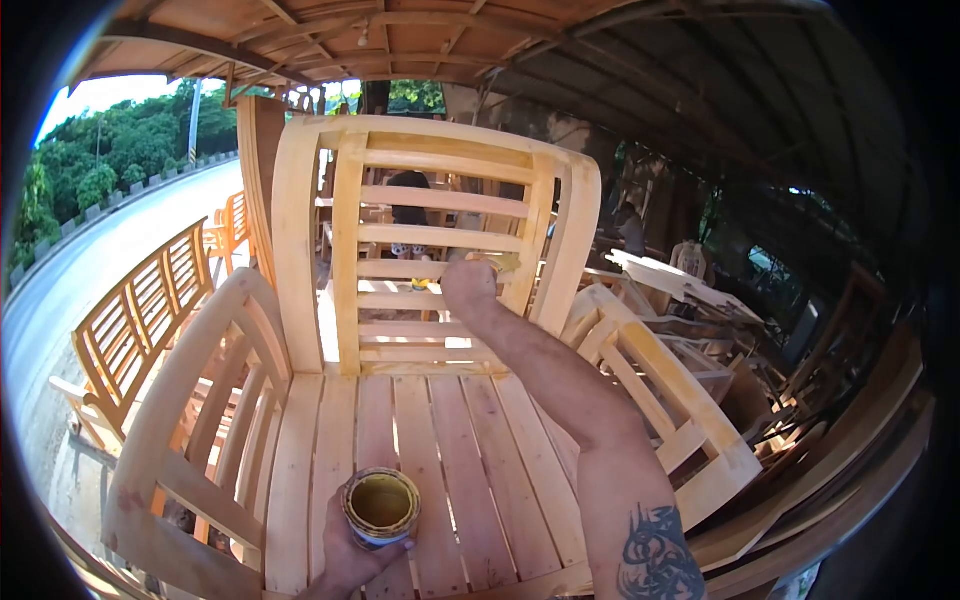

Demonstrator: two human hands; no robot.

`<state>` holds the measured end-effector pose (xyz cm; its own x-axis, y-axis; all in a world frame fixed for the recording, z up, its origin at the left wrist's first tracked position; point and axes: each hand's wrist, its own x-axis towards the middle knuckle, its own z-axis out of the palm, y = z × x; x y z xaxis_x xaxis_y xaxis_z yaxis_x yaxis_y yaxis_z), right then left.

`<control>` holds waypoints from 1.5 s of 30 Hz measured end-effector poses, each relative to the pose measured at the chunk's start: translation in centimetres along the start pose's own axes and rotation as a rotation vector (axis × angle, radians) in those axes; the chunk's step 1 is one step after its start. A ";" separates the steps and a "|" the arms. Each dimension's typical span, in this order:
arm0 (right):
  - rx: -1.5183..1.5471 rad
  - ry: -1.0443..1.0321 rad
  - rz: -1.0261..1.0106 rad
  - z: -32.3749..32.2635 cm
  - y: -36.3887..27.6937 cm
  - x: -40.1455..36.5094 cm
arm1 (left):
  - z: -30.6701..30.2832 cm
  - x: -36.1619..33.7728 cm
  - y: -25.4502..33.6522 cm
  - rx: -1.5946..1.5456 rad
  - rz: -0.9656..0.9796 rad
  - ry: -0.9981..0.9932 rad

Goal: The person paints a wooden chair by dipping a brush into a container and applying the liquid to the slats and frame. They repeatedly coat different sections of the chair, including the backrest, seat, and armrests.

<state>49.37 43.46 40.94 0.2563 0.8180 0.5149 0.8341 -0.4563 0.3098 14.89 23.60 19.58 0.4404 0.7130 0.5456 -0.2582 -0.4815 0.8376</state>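
My left hand (352, 548) is wrapped round a small open can (383, 512) above the chair's slatted seat (465, 480). The can's rim is smeared, and yellowish-brown material shows inside. Reaching forward, my right hand (470, 290) is closed on a small yellow-stained applicator (508, 262); its exact kind is hard to make out. The applicator is at the right side of the wooden chair's backrest (440, 236), where the horizontal slats meet an upright. Yellow stain shows on the backrest's uprights and on parts of the right armrest (690, 375). The wood of the left armrest (185, 400) looks paler.
An orange-brown slatted bench (140, 325) stands at left beside the road (130, 215). Behind the backrest a person (410, 200) is partly visible. Stacked boards and furniture frames (690, 285) crowd the right side. Long planks (850, 490) lie at lower right.
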 end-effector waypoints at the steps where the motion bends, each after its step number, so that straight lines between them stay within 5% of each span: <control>1: 0.030 0.070 -0.005 0.1 0.0 0.0 | 0.0 0.0 -0.1 -0.003 0.003 0.000; 5: 0.054 -0.130 -0.052 -2.4 1.8 -0.3 | -0.1 -0.2 -0.4 0.006 0.003 0.001; 8: 0.233 0.023 0.121 -3.0 2.5 0.8 | 0.0 -0.1 -0.2 -0.034 0.000 0.003; 15: 0.290 -0.190 0.164 -8.2 5.7 2.2 | -0.3 0.0 -0.5 0.023 0.030 0.030; 30: -0.082 -0.075 -0.118 -2.4 3.8 -2.0 | -1.9 -0.4 0.9 0.378 -0.035 0.088; 40: 0.461 0.419 -0.155 -2.4 3.6 -10.1 | -1.2 -0.5 0.1 0.219 -0.044 0.100; 45: 0.511 0.405 -0.272 -4.3 8.8 -7.9 | -1.5 -0.5 0.7 0.290 -0.030 0.103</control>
<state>52.53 31.48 43.05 -0.1132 0.6396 0.7603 0.9931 0.0484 0.1071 13.23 23.66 19.93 0.3512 0.7698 0.5330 0.0161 -0.5742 0.8186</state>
